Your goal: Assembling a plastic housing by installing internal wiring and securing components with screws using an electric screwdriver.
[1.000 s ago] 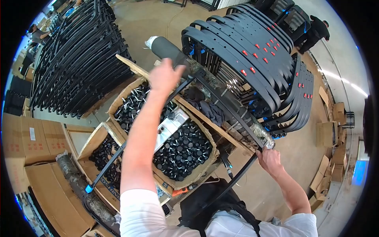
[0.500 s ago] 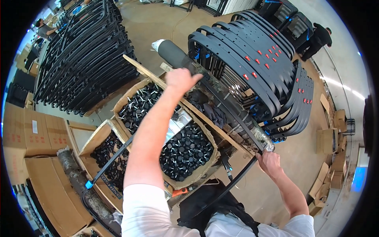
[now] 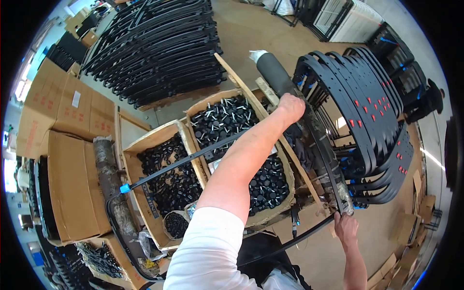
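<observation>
Two hands in shot: left hand (image 3: 291, 107) and right hand (image 3: 346, 228). Two open boxes (image 3: 159, 140) of black caps, one small tub (image 3: 176, 225) of them, one padded roll (image 3: 274, 72).

A long, thin black frame piece (image 3: 323, 159) runs slantwise from upper left to lower right, curving slightly. The left hand (image 3: 290, 107) is closed around its upper end, just beside a grey padded roll (image 3: 274, 72); the right hand (image 3: 346, 227) is clasped around its lower end. Along its length it lies against the stack of black curved frames with red tags (image 3: 367, 121) that hang to its right.
</observation>
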Tool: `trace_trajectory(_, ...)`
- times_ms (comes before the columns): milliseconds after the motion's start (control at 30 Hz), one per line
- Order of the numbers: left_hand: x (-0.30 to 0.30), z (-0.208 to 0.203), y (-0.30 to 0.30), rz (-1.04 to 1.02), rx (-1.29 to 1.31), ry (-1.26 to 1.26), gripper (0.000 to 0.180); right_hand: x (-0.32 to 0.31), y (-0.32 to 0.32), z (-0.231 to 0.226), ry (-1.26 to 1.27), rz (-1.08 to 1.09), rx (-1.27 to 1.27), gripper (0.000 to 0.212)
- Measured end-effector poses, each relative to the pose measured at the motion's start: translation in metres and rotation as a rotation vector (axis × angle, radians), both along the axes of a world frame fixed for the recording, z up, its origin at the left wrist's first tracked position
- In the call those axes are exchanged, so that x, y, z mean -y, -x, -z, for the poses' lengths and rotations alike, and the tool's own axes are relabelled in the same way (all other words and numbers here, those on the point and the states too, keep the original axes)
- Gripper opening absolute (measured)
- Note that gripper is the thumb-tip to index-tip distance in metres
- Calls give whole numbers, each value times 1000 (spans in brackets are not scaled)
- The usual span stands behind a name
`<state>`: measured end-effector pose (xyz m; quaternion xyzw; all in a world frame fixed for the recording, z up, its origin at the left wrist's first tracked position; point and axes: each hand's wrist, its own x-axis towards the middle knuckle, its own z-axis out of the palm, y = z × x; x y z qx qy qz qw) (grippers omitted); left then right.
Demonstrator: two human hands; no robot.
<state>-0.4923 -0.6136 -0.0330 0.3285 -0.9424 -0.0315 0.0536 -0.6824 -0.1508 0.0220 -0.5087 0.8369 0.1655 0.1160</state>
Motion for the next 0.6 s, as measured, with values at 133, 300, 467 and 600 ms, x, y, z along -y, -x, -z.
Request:
trace_trajectory(133,0,5,-25,24,-294,-35,22,-6,3,-2,37,60,-6,53)
trace_trajectory(300,51,48,-162,-559,-239,-174,25,-5,-1,0,75,90,-2,52)
trace_trajectory(467,44,85,-185,-451,18,-439,47,1,-3,-6,29,118,11,52)
trace_trajectory(600,45,91,-172,-606,-67,-517,53,-2,0,1,-26,106,-38,54)
